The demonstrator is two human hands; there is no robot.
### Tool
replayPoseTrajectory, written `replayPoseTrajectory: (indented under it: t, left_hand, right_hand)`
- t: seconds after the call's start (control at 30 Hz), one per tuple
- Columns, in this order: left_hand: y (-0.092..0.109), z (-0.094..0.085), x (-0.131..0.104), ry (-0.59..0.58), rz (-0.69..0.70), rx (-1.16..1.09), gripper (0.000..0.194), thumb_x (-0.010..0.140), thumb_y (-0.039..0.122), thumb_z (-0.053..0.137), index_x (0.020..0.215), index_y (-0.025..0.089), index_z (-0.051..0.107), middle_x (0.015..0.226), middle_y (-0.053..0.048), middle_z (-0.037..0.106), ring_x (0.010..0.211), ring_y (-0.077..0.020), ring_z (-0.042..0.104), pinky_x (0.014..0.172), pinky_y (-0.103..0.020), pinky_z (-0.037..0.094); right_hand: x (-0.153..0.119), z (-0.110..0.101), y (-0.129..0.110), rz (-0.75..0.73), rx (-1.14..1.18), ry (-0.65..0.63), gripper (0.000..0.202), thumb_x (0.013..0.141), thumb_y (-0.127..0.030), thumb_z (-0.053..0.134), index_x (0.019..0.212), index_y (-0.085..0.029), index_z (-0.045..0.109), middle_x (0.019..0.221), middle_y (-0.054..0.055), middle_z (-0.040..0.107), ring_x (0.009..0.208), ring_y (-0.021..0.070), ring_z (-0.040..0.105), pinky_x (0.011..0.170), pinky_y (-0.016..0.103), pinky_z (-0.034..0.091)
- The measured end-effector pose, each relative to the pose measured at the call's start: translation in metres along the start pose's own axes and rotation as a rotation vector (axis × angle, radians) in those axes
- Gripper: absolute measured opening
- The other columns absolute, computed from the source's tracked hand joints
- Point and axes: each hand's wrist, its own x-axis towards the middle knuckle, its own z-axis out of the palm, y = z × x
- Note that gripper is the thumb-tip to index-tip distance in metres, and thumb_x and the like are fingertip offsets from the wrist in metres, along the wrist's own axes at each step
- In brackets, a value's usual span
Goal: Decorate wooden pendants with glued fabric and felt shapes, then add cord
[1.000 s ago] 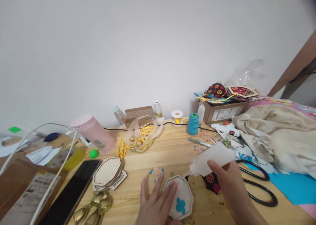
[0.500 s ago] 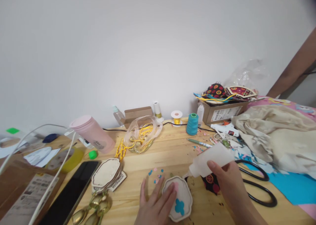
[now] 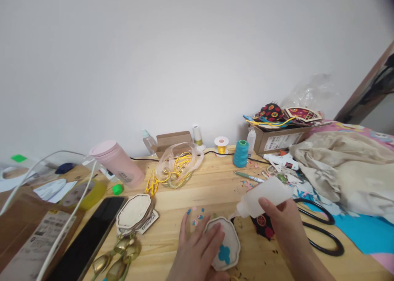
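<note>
A scalloped white plaque with a raised rim [image 3: 233, 248] lies at the bottom middle, with a blue cut-out shape [image 3: 224, 254] on its face. My left hand [image 3: 200, 246] rests with spread fingers on the plaque's left part and the table beside it. In my right hand [image 3: 285, 219] is a white squeeze bottle [image 3: 263, 196], tilted so its nozzle points down left at the plaque's upper right edge. Small blue and pink bits [image 3: 197, 219] lie just above my left fingers. A dark patterned fabric piece [image 3: 263, 226] sits beneath the bottle.
Black-handled scissors [image 3: 326, 242] and blue sheets [image 3: 360, 231] lie right. Stacked plaques [image 3: 134, 211], brass bells [image 3: 123, 248], a phone [image 3: 88, 236] and a pink tumbler [image 3: 118, 162] stand left. Behind are a thread cone [image 3: 240, 153], a yellow-cord bag [image 3: 178, 166] and a full box [image 3: 278, 139].
My left fingers have shifted slightly right over the plaque, covering the pink piece seen before. At the far right, the bare arm has given way to a dark, blurred shape.
</note>
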Motion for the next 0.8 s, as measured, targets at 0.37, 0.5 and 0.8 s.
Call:
replayPoseTrajectory:
  t: [0.37, 0.5, 0.8]
  left_hand:
    - [0.025, -0.005, 0.013, 0.099, -0.486, -0.340, 0.024, 0.062, 0.028, 0.065, 0.086, 0.024, 0.061, 0.081, -0.005, 0.056, 0.075, -0.0197, 0.052, 0.066, -0.034, 0.044]
    - [0.032, -0.003, 0.024, 0.064, -0.669, -0.416, 0.019, 0.052, 0.018, 0.071, 0.067, 0.026, 0.062, 0.079, -0.002, 0.054, 0.078, -0.0222, 0.048, 0.073, -0.040, 0.039]
    - [0.029, -0.007, 0.028, -0.033, -0.678, -0.576, 0.020, 0.052, 0.007, 0.066, 0.064, 0.021, 0.059, 0.070, 0.001, 0.061, 0.076, -0.0203, 0.053, 0.088, -0.047, 0.029]
  right_hand:
    - [0.000, 0.004, 0.001, 0.080, 0.191, 0.029, 0.025, 0.056, -0.031, 0.072, 0.073, -0.015, 0.062, 0.064, 0.003, 0.067, 0.059, 0.0181, 0.060, 0.056, 0.027, 0.049]
    - [0.005, 0.003, -0.001, 0.224, 0.424, -0.015, 0.020, 0.062, -0.032, 0.069, 0.072, -0.017, 0.062, 0.062, 0.000, 0.067, 0.052, 0.0138, 0.059, 0.047, 0.022, 0.048]
    - [0.006, 0.005, -0.003, 0.322, 0.538, -0.072, 0.026, 0.064, -0.027, 0.069, 0.084, -0.016, 0.058, 0.075, 0.002, 0.069, 0.060, 0.0141, 0.062, 0.047, 0.020, 0.050]
